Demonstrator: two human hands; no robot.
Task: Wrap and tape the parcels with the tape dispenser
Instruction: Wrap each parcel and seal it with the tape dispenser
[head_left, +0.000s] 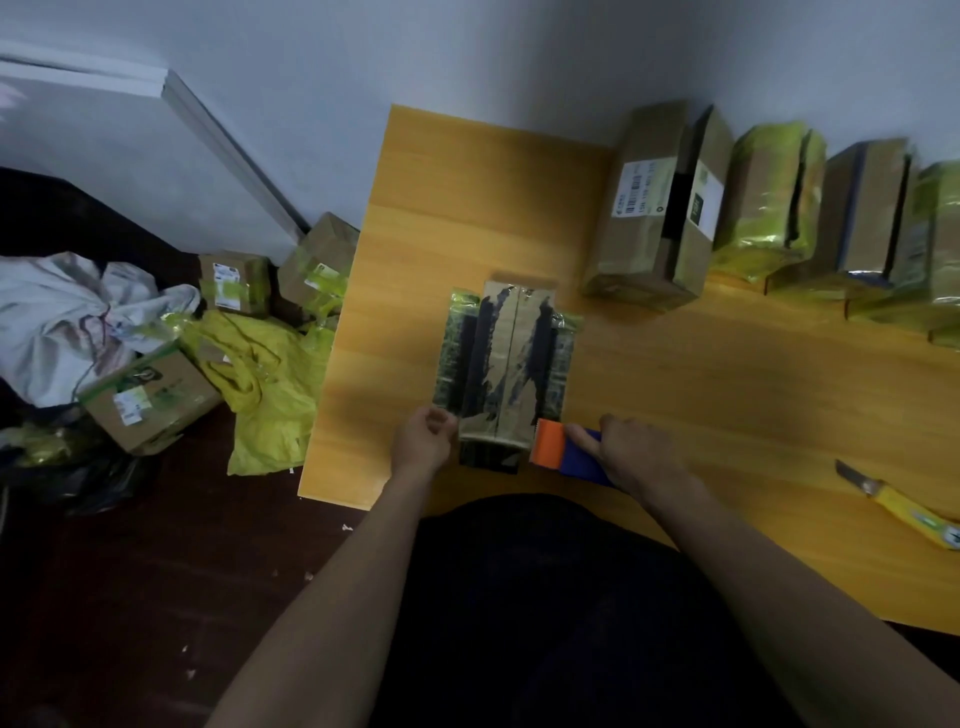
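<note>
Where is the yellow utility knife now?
In the head view, the yellow utility knife lies on the wooden table, far right, beyond the right hand.

The right hand (631, 449) hides most of the tape dispenser (563, 451), the picture's right edge cuts the yellow knife (906, 506), and the box label (636, 188) blurs unreadably.

A yellow utility knife (904, 506) lies on the wooden counter (727, 389) near its right edge, blade end pointing up and left. Left of the counter, on the dark floor (156, 597), a crumpled white sack (67, 322) lies next to a heap of yellow plastic wrap (265, 384). A black bag (93, 483) sits at the near edge of that pile. Small pale scraps (309, 576) dot the floor. Behind everything stands a pale wall (519, 52), with a white board (104, 78) leaning against it at the far left.
</note>
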